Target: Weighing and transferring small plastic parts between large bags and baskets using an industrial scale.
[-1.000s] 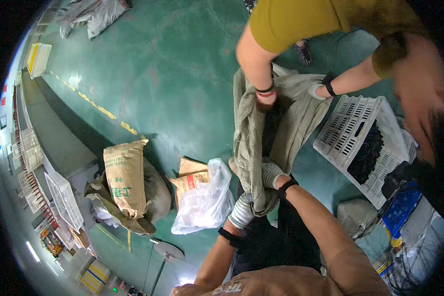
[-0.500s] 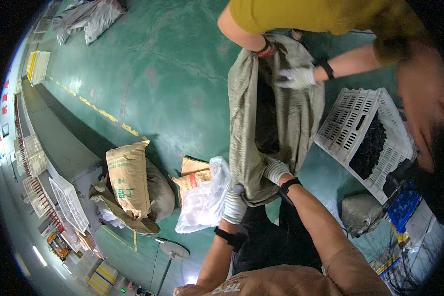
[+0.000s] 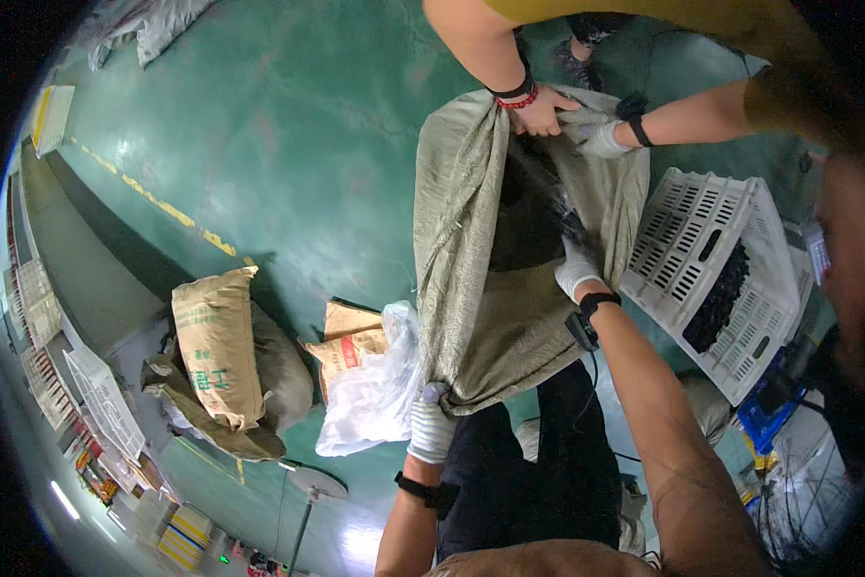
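Observation:
A large grey-green woven sack (image 3: pixel 471 240) is held open between me and another person. My left hand (image 3: pixel 431 426), in a white glove, grips the sack's lower left corner. My right hand (image 3: pixel 578 267), also gloved, reaches into the sack's dark opening and touches its inner right wall; I cannot tell if it holds anything. The other person, in a yellow shirt, holds the sack's far rim with a bare hand (image 3: pixel 540 113) and a gloved hand (image 3: pixel 606 140).
A white slotted plastic crate (image 3: pixel 702 231) with dark pieces inside lies to the right. On the green floor to the left stand a tan paper sack (image 3: pixel 216 346), a smaller brown bag (image 3: pixel 351 337) and a clear plastic bag (image 3: pixel 375 394). A yellow floor line (image 3: pixel 163 207) runs diagonally.
The sack has been lifted and spread wider. My right hand moved from the lower rim up into the opening. The other person's hands shifted along the far rim.

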Available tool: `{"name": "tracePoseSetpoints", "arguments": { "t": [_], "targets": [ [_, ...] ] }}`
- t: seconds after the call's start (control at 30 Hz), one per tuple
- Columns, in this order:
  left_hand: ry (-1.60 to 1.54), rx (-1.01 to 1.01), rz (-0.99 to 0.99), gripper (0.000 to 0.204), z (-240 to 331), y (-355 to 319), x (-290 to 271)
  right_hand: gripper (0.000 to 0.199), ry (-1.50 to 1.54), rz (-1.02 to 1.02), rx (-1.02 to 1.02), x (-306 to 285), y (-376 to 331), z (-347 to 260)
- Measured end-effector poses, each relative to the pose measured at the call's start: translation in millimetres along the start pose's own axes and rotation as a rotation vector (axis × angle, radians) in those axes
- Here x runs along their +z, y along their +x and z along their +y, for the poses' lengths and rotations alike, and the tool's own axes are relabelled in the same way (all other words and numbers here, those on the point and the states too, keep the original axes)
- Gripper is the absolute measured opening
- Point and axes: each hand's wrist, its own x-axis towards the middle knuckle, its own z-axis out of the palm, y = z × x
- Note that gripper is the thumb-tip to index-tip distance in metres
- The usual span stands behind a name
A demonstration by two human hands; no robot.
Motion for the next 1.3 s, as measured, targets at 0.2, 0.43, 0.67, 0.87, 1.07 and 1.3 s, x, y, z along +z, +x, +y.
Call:
{"name": "tracePoseSetpoints", "arguments": {
  "t": [0.2,0.43,0.67,0.87,1.07,1.3],
  "targets": [
    [-0.173,-0.141,0.048,0.040,16.6,5.2,4.3,0.066,-0.236,0.217,-0.463,9.1,99.3,-67.8],
    [-0.265,-0.180,0.106,0.043,11.5,13.5,0.1,0.052,-0.793,-0.044,-0.413,51.8,122.0,-61.2],
    [-0.214,-0.096,0.174,0.024,37.6,12.4,9.5,0.033,-0.681,-0.237,-0.392,56.9,27.2,-2.5],
    [-0.333,-0.133,0.148,0.028,35.4,14.3,9.2,0.028,-0.586,-0.201,-0.369,-5.9,14.2,2.2],
    [-0.304,-0.062,0.073,0.030,41.1,12.2,4.1,0.032,-0.312,-0.139,-0.322,-8.0,-1.9,-15.9],
    [-0.210,-0.096,0.049,0.034,34.9,10.4,-1.2,0.039,-0.904,-0.259,-0.407,-0.5,1.5,-42.6]
  ]
}}
